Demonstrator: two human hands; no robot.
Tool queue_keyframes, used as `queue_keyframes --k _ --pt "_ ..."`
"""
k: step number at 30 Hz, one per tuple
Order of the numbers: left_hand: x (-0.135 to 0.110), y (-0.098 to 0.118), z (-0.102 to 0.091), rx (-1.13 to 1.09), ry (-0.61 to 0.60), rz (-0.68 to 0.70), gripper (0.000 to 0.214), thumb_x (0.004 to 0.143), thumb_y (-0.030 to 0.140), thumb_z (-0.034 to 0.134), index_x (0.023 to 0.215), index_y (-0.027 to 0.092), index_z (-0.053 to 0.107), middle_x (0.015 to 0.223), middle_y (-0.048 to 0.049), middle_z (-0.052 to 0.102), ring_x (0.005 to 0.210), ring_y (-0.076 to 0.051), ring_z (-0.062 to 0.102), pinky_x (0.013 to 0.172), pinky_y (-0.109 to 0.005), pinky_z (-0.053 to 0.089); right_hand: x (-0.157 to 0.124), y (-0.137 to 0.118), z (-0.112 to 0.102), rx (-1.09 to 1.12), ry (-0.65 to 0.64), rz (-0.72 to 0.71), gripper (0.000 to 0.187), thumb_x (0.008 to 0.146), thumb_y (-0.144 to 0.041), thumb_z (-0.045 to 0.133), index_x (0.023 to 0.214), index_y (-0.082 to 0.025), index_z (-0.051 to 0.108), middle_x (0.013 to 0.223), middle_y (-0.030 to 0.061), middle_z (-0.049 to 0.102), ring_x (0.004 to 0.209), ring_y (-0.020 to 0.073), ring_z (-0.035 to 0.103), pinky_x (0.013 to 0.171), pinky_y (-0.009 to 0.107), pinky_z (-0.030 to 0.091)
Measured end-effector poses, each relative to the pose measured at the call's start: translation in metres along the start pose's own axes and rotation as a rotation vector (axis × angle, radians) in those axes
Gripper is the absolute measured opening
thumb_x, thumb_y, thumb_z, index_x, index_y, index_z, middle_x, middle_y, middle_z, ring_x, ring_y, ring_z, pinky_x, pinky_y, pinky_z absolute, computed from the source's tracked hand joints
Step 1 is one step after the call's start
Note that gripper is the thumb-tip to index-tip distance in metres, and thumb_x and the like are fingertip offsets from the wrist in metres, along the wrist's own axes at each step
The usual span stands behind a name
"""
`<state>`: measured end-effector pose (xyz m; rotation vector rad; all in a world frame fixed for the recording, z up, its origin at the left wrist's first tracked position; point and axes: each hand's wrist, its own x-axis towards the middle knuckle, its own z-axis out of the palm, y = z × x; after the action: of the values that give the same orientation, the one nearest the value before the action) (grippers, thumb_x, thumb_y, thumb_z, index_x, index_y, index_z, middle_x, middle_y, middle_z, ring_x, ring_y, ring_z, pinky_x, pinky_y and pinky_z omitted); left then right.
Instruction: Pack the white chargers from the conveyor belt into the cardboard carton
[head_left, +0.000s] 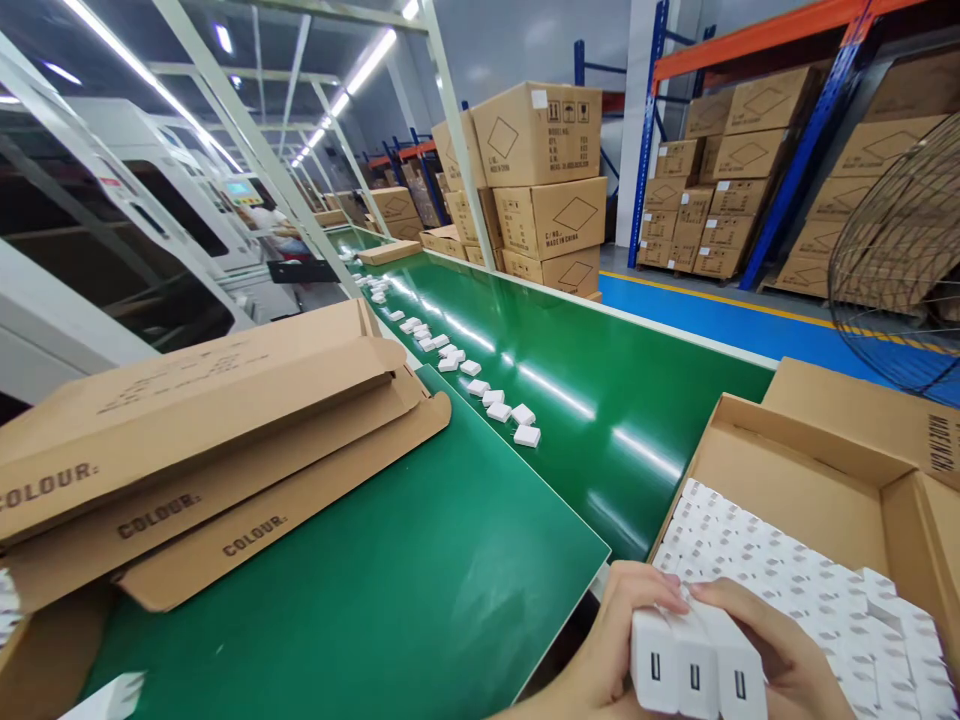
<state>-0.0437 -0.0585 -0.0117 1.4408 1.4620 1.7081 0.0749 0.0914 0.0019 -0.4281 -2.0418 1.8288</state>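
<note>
Side by side, three white USB chargers (694, 668) are squeezed between my two hands at the bottom right, their USB ports facing me. My left hand (611, 630) is closed around the left side of the row, fingers over its top. From the right, my right hand (784, 640) closes on the same row, its fingertips meeting the left ones on top. Just beyond my right hand lies an open cardboard box (795, 460). Packed rows of white chargers (750, 550) with their metal prongs up fill its near part.
Loose white chargers (495, 405) lie strung along the green conveyor belt (585, 350). Cardboard boxes (217, 440) are piled on the green table (375, 530) at left. Stacked cartons (551, 215) stand behind the belt, and a wire-guarded fan (900, 260) at far right.
</note>
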Motion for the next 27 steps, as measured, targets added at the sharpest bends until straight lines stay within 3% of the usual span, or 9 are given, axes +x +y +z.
queue_keyframes --k 4,6,8,13,16,21,24,27 --pt "0.003 -0.004 0.000 0.076 -0.045 0.029 0.054 0.076 0.026 0.061 0.122 0.027 0.033 0.112 -0.0087 0.040 0.112 -0.027 0.042 0.096 -0.043 0.036 0.010 -0.009 -0.014 -0.166 -0.132 -0.124 0.031 0.073 -0.038 0.074 0.102 -0.031 0.068 0.098 0.0034 0.069 0.087 0.0230 0.065 0.073 0.027 0.055" --pt "0.009 -0.001 -0.002 0.099 -0.054 -0.012 0.060 0.076 0.023 0.059 0.127 0.029 0.029 0.113 -0.0079 0.039 0.108 -0.025 0.044 0.092 -0.041 0.038 0.019 -0.014 -0.031 -0.345 -0.166 -0.183 0.034 0.074 -0.037 0.072 0.107 -0.031 0.066 0.108 0.0038 0.067 0.099 0.0244 0.063 0.080 0.029 0.055" --pt "0.021 0.008 -0.006 0.093 -0.080 -0.115 0.064 0.078 0.022 0.057 0.133 0.029 0.025 0.113 -0.0072 0.041 0.104 -0.023 0.046 0.089 -0.038 0.039 0.029 -0.016 -0.056 -0.492 -0.148 -0.146 0.035 0.075 -0.040 0.071 0.108 -0.030 0.064 0.116 0.0040 0.064 0.106 0.0248 0.060 0.085 0.030 0.054" --pt "0.086 0.027 -0.008 0.151 -0.213 -0.454 0.071 0.080 0.022 0.059 0.136 0.024 0.015 0.108 -0.0054 0.053 0.095 -0.019 0.055 0.084 -0.032 0.042 0.046 0.000 -0.132 -0.608 -0.019 0.093 0.038 0.076 -0.047 0.065 0.105 -0.023 0.059 0.110 0.0075 0.066 0.099 0.0248 0.063 0.090 0.037 0.052" --pt "0.139 0.014 0.008 0.483 -0.333 -0.410 0.054 0.080 0.025 0.062 0.125 0.020 0.032 0.105 -0.0061 0.060 0.092 -0.023 0.059 0.077 -0.031 0.044 0.056 0.014 -0.163 -0.628 0.055 0.165 0.035 0.074 -0.048 0.064 0.097 -0.023 0.056 0.101 0.0070 0.068 0.094 0.0253 0.064 0.086 0.037 0.052" --pt "0.219 -0.031 0.039 1.243 -0.731 -0.166 0.030 0.082 0.013 0.053 0.112 0.013 0.051 0.106 -0.0152 0.062 0.100 -0.030 0.058 0.081 -0.038 0.042 0.089 0.025 -0.172 -0.720 0.071 0.281 0.021 0.074 -0.037 0.059 0.088 -0.023 0.052 0.093 0.0054 0.069 0.083 0.0223 0.065 0.072 0.033 0.051" --pt "0.248 -0.052 0.047 1.323 -0.878 -0.162 0.028 0.083 0.008 0.045 0.108 0.011 0.058 0.103 -0.0185 0.064 0.103 -0.030 0.057 0.085 -0.039 0.039 0.111 0.029 -0.164 -0.776 0.073 0.342 0.014 0.070 -0.026 0.060 0.081 -0.022 0.052 0.081 0.0051 0.068 0.075 0.0216 0.062 0.065 0.032 0.046" --pt "0.263 -0.071 0.048 1.314 -0.991 -0.198 0.023 0.079 0.011 0.052 0.099 0.012 0.064 0.102 -0.0195 0.066 0.102 -0.030 0.058 0.087 -0.041 0.038 0.126 0.037 -0.153 -0.821 0.040 0.400 0.015 0.067 -0.019 0.064 0.077 -0.019 0.053 0.072 0.0031 0.064 0.069 0.0202 0.058 0.060 0.031 0.040"
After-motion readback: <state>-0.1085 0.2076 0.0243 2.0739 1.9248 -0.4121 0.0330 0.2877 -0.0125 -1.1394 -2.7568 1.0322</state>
